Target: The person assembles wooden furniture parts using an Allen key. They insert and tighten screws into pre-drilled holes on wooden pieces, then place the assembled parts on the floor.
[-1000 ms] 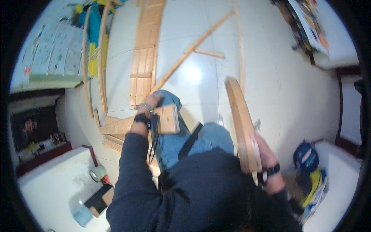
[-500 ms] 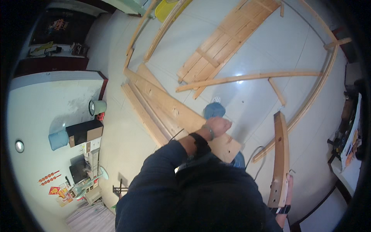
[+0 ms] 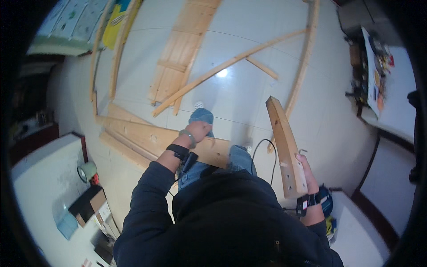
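Observation:
My left hand [image 3: 200, 129], with a bracelet on its wrist, is closed at the far edge of a long wooden board [image 3: 173, 140]. Whatever its curled fingers hold is hidden. The board slants from the left across to the front of my legs and has holes near its end. Over to the right, my right hand [image 3: 307, 169] grips a thick wooden post [image 3: 286, 155] by its near part, tilted, with several holes at that end. A bent metal hex key [image 3: 303, 151] sticks out by the thumb of that hand.
On the tiled floor ahead lie a slatted wooden panel [image 3: 187, 49], a long thin rail [image 3: 235, 60] and a short strip [image 3: 262, 69]. A curved-looking rail [image 3: 302, 66] runs along the right. More rails [image 3: 118, 53] stand out at far left. A cluttered table [image 3: 391, 89] is at right.
My view has swung, so the floor pieces sit further left. My right hand and the post have come more into view, nearer my body's middle. My left hand stays at the board.

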Tool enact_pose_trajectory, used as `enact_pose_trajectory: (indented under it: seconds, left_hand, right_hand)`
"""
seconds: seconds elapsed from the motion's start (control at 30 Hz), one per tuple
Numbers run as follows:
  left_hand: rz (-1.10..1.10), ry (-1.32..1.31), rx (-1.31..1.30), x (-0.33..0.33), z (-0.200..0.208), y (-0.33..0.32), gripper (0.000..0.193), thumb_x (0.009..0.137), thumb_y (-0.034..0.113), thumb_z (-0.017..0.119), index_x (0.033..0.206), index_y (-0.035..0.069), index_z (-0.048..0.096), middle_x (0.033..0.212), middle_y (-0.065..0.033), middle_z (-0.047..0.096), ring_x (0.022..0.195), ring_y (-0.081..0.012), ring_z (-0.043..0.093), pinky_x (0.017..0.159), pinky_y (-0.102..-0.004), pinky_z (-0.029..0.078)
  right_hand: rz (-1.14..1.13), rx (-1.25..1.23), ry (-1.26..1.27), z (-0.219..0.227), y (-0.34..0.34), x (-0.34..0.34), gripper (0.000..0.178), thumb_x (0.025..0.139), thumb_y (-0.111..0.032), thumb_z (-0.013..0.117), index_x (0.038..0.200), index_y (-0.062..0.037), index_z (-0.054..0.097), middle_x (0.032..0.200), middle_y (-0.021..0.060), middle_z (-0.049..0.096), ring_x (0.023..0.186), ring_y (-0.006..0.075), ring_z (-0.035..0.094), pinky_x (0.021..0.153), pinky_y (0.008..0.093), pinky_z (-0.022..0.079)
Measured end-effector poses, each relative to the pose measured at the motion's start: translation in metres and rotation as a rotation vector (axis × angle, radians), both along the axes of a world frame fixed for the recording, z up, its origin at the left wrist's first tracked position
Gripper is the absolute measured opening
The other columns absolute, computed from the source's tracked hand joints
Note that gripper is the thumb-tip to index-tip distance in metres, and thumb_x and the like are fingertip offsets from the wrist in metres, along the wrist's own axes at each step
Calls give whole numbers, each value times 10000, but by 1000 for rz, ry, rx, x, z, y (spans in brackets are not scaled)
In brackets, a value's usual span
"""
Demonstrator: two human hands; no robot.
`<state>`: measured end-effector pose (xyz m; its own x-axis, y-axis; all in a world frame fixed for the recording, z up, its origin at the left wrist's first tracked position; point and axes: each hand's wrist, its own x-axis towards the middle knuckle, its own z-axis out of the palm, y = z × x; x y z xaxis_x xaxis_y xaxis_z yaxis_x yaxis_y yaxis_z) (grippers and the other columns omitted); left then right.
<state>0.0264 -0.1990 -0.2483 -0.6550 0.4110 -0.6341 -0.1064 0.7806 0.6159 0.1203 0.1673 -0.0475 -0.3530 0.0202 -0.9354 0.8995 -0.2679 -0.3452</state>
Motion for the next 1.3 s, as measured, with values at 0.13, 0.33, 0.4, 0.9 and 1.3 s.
enact_pose_trajectory:
  seconds: [0.13,0.33,0.4,0.9,1.3]
  left_hand:
    - [-158,-94,-27,-15,0,5,502,928,474,421,883,33,657,867,-224,639,860,-404,587,803,-440,457]
    - [-321,-142,-98,-31,10,20,543,916,505,430,873,23,676,886,-237,648,882,-402,599,830,-432,459]
    - [-287,-144,-119,-32,9,24,544,908,503,441,862,15,678,893,-238,650,885,-399,602,834,-428,461]
    - [-355,-42,-164,-62,-23,25,388,850,349,451,883,20,653,901,-219,656,896,-363,614,811,-406,468]
    - [-331,5,-264,-50,-40,14,413,880,383,423,889,31,639,935,-221,642,920,-387,593,839,-426,451]
  right_hand:
    - [-137,39,15,-13,3,17,605,827,-572,512,1150,-62,556,936,82,612,813,186,585,707,321,480]
    - [-360,36,-14,-35,26,54,581,829,-615,474,1048,-87,573,774,33,580,581,154,548,522,277,468]
    - [-439,11,-5,-43,31,64,569,837,-612,459,1010,-82,575,710,18,562,496,146,517,459,268,449]
    - [-591,-195,-25,-51,41,73,531,869,-558,419,1011,-62,546,606,-9,467,441,113,450,415,252,384]
    - [-463,-126,45,-58,54,89,567,862,-574,460,1073,-59,570,743,32,584,563,135,565,504,268,479]
